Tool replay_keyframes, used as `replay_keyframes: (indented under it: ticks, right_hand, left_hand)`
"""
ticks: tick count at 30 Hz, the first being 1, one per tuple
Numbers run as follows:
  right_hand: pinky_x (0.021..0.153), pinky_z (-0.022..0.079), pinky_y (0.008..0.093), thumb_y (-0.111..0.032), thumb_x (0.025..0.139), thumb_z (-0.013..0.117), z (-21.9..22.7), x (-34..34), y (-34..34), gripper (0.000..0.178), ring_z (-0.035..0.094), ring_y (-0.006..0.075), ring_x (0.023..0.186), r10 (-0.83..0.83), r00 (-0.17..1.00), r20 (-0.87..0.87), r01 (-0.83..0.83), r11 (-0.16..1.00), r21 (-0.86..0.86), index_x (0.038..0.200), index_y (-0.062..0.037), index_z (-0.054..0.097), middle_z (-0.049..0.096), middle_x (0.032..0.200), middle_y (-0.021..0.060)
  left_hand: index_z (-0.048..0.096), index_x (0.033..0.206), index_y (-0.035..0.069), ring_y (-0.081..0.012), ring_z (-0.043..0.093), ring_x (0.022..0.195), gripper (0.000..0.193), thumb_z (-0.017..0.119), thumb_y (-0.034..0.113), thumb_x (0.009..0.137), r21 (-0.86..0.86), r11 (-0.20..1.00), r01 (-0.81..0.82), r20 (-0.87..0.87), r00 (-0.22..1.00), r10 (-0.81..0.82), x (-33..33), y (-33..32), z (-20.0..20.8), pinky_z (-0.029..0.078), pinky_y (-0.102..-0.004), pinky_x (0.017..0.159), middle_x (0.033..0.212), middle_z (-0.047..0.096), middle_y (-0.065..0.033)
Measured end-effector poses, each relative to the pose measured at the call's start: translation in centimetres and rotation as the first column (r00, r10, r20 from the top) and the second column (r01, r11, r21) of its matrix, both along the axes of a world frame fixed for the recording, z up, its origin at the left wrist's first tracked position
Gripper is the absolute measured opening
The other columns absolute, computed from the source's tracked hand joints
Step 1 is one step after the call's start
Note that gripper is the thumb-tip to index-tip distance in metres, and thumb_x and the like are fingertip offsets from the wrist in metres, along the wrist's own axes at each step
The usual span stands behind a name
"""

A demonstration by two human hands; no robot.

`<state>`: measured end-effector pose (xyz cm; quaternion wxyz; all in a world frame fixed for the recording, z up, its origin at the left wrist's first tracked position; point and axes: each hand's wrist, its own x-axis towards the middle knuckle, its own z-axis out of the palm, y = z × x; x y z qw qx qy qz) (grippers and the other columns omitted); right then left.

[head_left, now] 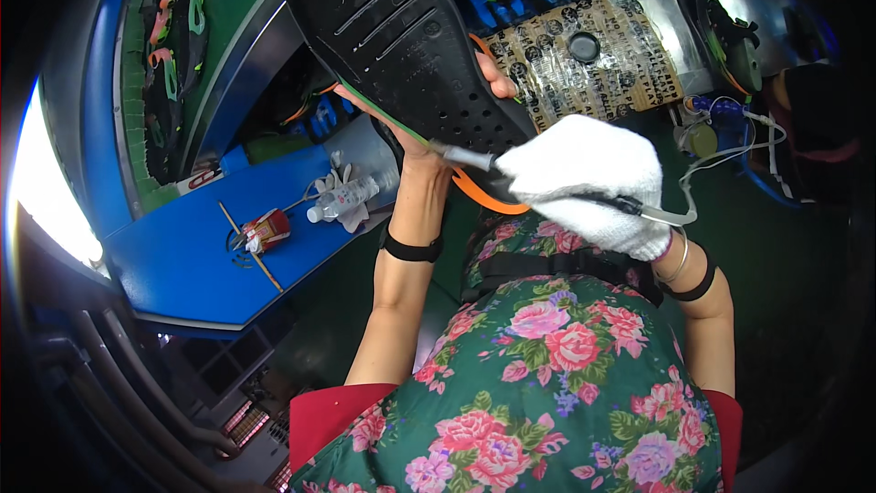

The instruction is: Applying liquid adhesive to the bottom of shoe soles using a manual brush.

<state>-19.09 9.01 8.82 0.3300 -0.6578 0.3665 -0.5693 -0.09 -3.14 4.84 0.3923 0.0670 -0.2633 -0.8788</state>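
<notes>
A black shoe sole [392,46], with slots at its wide end and small round holes at the other, is tilted up in front of me. My bare left hand [418,144] grips it from beneath, with fingertips showing at its right edge. A green rim runs along the side, and an orange strap [484,196] hangs below. In a white knitted glove, my right hand [598,187] is closed around a slim pen-like tool [468,159] with a metal tip. That tip is by the sole's lower left edge, though contact is unclear. A grey cord [684,212] trails from the gloved hand.
On the blue side table [173,265] are a clear bottle [342,199] and a red carton [266,230] with sticks. Shoe parts [169,82] line a green surface at left. Beyond lies a tape-covered panel [584,82]; a shoe [725,36] and jar [701,141] are at right.
</notes>
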Motion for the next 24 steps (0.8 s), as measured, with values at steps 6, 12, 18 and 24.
replay_keyframes:
  ticks: [6,12,18,24]
  right_hand:
    - [0.08,0.059,0.0362,-0.002,0.079,0.081,0.4,0.5,0.6,0.029,0.075,0.0273,0.095,0.022,0.99,-0.136,-0.035,0.995,-0.091,0.107,-0.0084,0.08,0.079,0.107,0.0104]
    - [0.08,0.06,0.036,-0.002,0.079,0.082,0.6,-0.2,0.4,0.028,0.075,0.0274,0.093,0.017,0.998,-0.058,-0.016,1.0,0.02,0.106,-0.0076,0.081,0.079,0.107,0.0105]
    - [0.076,0.059,0.0357,0.0,0.072,0.083,0.4,0.3,0.4,0.023,0.076,0.0279,0.088,0.0,0.997,0.077,-0.008,0.995,0.097,0.094,-0.0054,0.081,0.079,0.099,0.0133]
    - [0.076,0.059,0.0362,-0.001,0.071,0.084,0.5,0.2,0.5,0.026,0.076,0.0272,0.088,-0.001,0.999,0.033,-0.002,0.996,0.094,0.096,-0.0067,0.082,0.079,0.098,0.0121]
  left_hand:
    - [0.065,0.114,-0.001,-0.0246,0.062,0.092,0.105,0.05,0.096,0.078,-0.148,0.989,-0.024,0.051,0.998,0.032,0.3,-1.0,-0.1,0.049,-0.0422,0.088,0.102,0.065,-0.0146]
    - [0.066,0.114,-0.005,-0.0262,0.066,0.095,0.092,0.054,0.083,0.089,-0.145,0.989,-0.012,-0.005,1.0,0.012,0.1,-1.4,0.4,0.049,-0.041,0.089,0.105,0.066,-0.0159]
    - [0.067,0.117,-0.006,-0.0271,0.068,0.097,0.067,0.064,0.058,0.096,-0.187,0.982,0.017,-0.022,1.0,-0.021,0.1,-1.9,0.7,0.051,-0.0413,0.094,0.107,0.068,-0.0168]
    - [0.068,0.117,-0.006,-0.0268,0.07,0.097,0.055,0.071,0.044,0.096,-0.231,0.972,0.033,-0.022,0.999,-0.039,0.1,-2.5,0.9,0.051,-0.0417,0.094,0.108,0.069,-0.0161]
